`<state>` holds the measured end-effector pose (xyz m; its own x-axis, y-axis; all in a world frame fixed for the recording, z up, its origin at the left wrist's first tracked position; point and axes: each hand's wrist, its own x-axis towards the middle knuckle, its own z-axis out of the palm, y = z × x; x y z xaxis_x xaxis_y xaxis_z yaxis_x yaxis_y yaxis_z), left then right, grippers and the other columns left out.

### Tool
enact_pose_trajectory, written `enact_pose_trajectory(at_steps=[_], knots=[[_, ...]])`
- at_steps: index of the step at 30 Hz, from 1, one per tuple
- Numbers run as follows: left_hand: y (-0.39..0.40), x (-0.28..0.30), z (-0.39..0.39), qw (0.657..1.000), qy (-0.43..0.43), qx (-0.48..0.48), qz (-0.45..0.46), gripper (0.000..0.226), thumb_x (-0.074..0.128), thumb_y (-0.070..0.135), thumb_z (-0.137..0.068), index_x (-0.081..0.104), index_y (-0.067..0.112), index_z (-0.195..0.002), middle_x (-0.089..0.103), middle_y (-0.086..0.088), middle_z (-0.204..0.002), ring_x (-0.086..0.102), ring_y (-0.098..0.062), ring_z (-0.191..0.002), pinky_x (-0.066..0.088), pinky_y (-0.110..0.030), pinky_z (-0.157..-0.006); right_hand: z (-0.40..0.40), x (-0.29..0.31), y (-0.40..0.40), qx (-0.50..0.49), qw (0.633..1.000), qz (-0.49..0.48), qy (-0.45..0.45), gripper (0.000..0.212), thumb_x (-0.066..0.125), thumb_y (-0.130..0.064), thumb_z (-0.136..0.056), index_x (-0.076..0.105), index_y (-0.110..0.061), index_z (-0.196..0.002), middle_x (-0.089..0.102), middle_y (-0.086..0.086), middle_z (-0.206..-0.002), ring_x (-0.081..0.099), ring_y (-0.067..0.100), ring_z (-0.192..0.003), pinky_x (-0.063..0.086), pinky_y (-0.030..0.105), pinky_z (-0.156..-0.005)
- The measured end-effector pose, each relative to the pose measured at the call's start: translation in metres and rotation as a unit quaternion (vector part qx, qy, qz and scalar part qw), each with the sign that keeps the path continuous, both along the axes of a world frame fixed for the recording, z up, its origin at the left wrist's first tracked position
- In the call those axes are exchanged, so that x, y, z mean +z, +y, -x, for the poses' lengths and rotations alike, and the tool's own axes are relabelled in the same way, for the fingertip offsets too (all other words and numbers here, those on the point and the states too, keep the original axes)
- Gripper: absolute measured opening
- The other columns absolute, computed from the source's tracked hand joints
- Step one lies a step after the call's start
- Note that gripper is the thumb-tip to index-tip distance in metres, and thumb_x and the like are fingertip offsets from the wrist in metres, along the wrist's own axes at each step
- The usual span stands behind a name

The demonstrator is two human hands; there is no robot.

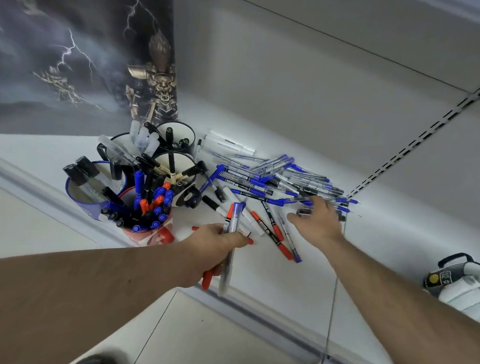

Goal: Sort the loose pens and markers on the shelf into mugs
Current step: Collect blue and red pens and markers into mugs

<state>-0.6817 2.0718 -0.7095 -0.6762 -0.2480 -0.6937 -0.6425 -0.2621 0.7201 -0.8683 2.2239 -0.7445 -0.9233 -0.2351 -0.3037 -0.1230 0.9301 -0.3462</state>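
Observation:
A heap of loose blue and black pens (pixel 274 178) lies on the white shelf (pixel 284 277). Several mugs stand at the left: a red-white mug (pixel 148 234) packed with blue, red and black markers, a blue mug (pixel 84 194) with black markers, and white mugs with black handles (pixel 176 176) behind. My left hand (pixel 217 242) grips a bundle of pens (pixel 231 222), red and clear-blue, just right of the red mug. My right hand (pixel 317 217) reaches into the heap's near right edge, blurred; its fingertips touch a dark pen. A red-capped marker (pixel 272 231) lies between the hands.
A dark poster (pixel 82 54) with lightning leans against the back wall behind the mugs. White markers (pixel 229 144) lie at the back of the shelf. A black-handled white bag or container (pixel 460 282) sits at the right edge. A slotted rail (pixel 416 145) runs up the wall.

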Motion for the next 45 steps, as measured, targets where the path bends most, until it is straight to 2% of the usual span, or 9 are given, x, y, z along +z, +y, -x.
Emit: enact_pose_trajectory(at_steps=[3,9,16,21,25,29,33,39,45], knots=[[-0.003,-0.005,0.001,0.999,-0.036,0.017,0.000,0.019,0.064,0.022,-0.087,0.054,0.006,-0.083,0.043,-0.007,-0.065,0.040,-0.017,-0.053,0.042,-0.032,-0.057,0.036,-0.021,0.015,0.051,0.981,-0.189,-0.022,0.124,0.050,-0.090,-0.067,0.004,-0.018,-0.157,-0.003,0.007,-0.166,-0.002,0.028,-0.152,0.008,0.051,-0.120],[-0.003,-0.014,0.009,0.994,-0.046,0.070,-0.070,0.012,0.053,0.010,-0.080,0.049,0.008,-0.070,0.046,-0.005,-0.063,0.038,-0.018,-0.053,0.034,-0.026,-0.048,0.025,-0.052,0.018,0.062,0.973,-0.222,-0.031,0.143,0.032,-0.104,-0.051,0.003,-0.012,-0.157,0.005,0.015,-0.162,0.012,0.036,-0.148,0.019,0.051,-0.118],[-0.003,-0.011,0.005,0.985,-0.032,0.028,-0.164,0.022,0.049,0.022,-0.097,0.070,0.014,-0.102,0.048,-0.002,-0.060,0.035,-0.014,-0.052,0.030,-0.027,-0.054,-0.001,-0.057,0.012,0.169,0.950,-0.242,0.105,0.075,0.026,-0.072,-0.093,0.040,-0.012,-0.135,0.047,0.013,-0.133,0.047,0.030,-0.119,0.039,0.041,-0.099],[-0.005,-0.006,-0.002,0.989,-0.035,0.021,-0.142,0.027,0.050,0.003,-0.096,0.067,0.008,-0.116,0.055,-0.006,-0.081,0.049,-0.016,-0.061,0.042,-0.027,-0.059,-0.031,-0.071,0.022,0.194,0.943,-0.237,0.132,0.051,0.028,-0.055,-0.101,0.043,-0.011,-0.123,0.055,0.009,-0.122,0.059,0.027,-0.104,0.046,0.037,-0.082],[-0.002,0.003,-0.009,0.986,-0.030,0.009,-0.161,0.029,0.047,-0.002,-0.096,0.071,0.009,-0.108,0.062,-0.007,-0.085,0.057,-0.019,-0.065,0.050,-0.032,-0.064,-0.034,-0.056,0.031,0.181,0.966,-0.177,0.043,0.040,0.049,-0.046,-0.095,0.046,-0.012,-0.117,0.059,0.007,-0.114,0.062,0.029,-0.101,0.046,0.035,-0.074],[0.003,0.023,-0.009,0.988,-0.014,-0.001,-0.151,0.021,0.050,0.007,-0.099,0.070,0.013,-0.097,0.063,-0.005,-0.079,0.056,-0.017,-0.057,0.053,-0.035,-0.064,-0.031,-0.031,0.045,0.107,0.983,-0.095,-0.112,0.015,0.062,-0.023,-0.083,0.050,-0.017,-0.090,0.058,0.003,-0.088,0.061,0.021,-0.073,0.045,0.028,-0.053],[0.010,0.057,-0.006,0.995,0.028,-0.023,-0.091,0.011,0.054,0.018,-0.100,0.060,0.013,-0.094,0.057,-0.001,-0.068,0.047,-0.013,-0.052,0.044,-0.024,-0.048,-0.040,0.028,0.043,0.017,0.985,0.079,-0.154,0.014,0.066,-0.011,-0.078,0.052,-0.012,-0.074,0.054,0.004,-0.069,0.049,0.017,-0.059,0.036,0.023,-0.050],[0.038,0.119,-0.022,0.994,0.106,-0.021,-0.022,0.017,0.067,0.019,-0.092,0.051,0.011,-0.090,0.045,-0.001,-0.062,0.038,-0.010,-0.050,0.033,-0.020,-0.042,-0.097,0.155,0.033,-0.007,0.909,0.335,-0.246,0.012,0.070,-0.014,-0.085,0.064,-0.007,-0.092,0.069,0.002,-0.069,0.061,0.018,-0.076,0.044,0.034,-0.078],[0.068,0.170,-0.054,0.977,0.205,0.030,-0.047,0.029,0.071,0.033,-0.079,0.058,0.012,-0.093,0.053,0.000,-0.058,0.034,-0.011,-0.049,0.030,-0.021,-0.040,-0.175,0.241,0.039,-0.034,0.829,0.448,-0.334,0.014,0.060,-0.012,-0.091,0.071,-0.013,-0.082,0.061,-0.002,-0.057,0.054,0.007,-0.044,0.040,0.024,-0.047]])
